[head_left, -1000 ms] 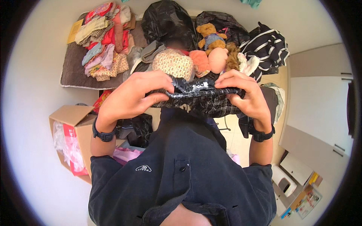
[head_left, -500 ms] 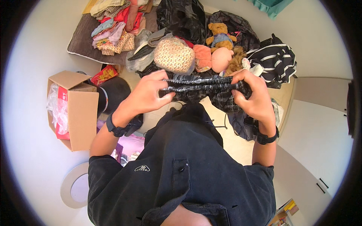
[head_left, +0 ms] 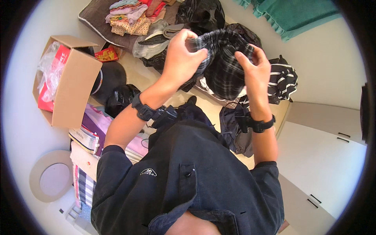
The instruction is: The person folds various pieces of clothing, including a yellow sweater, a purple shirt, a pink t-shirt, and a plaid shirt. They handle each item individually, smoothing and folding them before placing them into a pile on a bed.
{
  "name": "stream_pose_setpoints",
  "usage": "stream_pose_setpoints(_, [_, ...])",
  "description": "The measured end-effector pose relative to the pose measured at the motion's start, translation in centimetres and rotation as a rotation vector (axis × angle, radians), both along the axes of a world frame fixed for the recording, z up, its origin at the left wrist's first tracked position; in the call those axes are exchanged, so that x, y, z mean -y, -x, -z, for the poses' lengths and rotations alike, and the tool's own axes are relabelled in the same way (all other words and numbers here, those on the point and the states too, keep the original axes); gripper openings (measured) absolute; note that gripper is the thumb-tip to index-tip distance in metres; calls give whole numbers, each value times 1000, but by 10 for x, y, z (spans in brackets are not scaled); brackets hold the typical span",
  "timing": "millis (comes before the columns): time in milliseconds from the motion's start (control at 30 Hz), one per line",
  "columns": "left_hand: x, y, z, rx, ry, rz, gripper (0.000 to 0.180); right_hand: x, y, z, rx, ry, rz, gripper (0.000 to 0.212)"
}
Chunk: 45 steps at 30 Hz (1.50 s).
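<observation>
A black plaid garment [head_left: 226, 76] with a gathered elastic waistband hangs stretched between my two hands. My left hand [head_left: 181, 58] grips one end of the band, its thumb pressed against the cloth. At the opposite end, my right hand [head_left: 256, 69] pinches the band between thumb and fingers. Below the band the dark fabric droops in folds, hiding part of the heap behind it. Beyond lie black plastic bags [head_left: 203, 15] and a black-and-white striped cloth [head_left: 284, 80].
An open cardboard box [head_left: 78, 88] with clear plastic inside stands at left. Folded clothes [head_left: 131, 19] lie on a dark cushion [head_left: 96, 19] at the far left. White cabinets [head_left: 329, 152] line the right side. A teal curtain [head_left: 299, 17] hangs at the far right.
Both hands have moved farther from me with the plaid garment. Its waistband, earlier pulled straight and flat, now bends and opens, and the cloth hangs lower. The view has shifted too.
</observation>
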<state>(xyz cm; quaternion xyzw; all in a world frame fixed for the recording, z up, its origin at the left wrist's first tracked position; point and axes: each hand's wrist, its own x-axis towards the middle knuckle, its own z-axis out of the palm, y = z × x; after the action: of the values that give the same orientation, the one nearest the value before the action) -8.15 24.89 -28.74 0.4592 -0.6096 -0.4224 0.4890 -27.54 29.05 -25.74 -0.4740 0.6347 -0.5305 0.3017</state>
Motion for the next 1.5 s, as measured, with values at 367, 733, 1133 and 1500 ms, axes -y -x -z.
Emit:
stream_pose_setpoints(367, [-69,-42,-36,-286,25,111,39,-36,-93,-11,141,206,-406,66])
stream_pose_setpoints(733, [-89,-70,-51,-2,85,225,61,-24,-83,-1,-51,204,-318,50])
stream_pose_setpoints(1133, [-60,-81,-28,-14,167,313,106,-26,-64,-28,-8,270,-654,48])
stream_pose_setpoints(1500, [-36,-99,-36,-128,273,113,60,-5,-85,-65,-163,-19,-773,67])
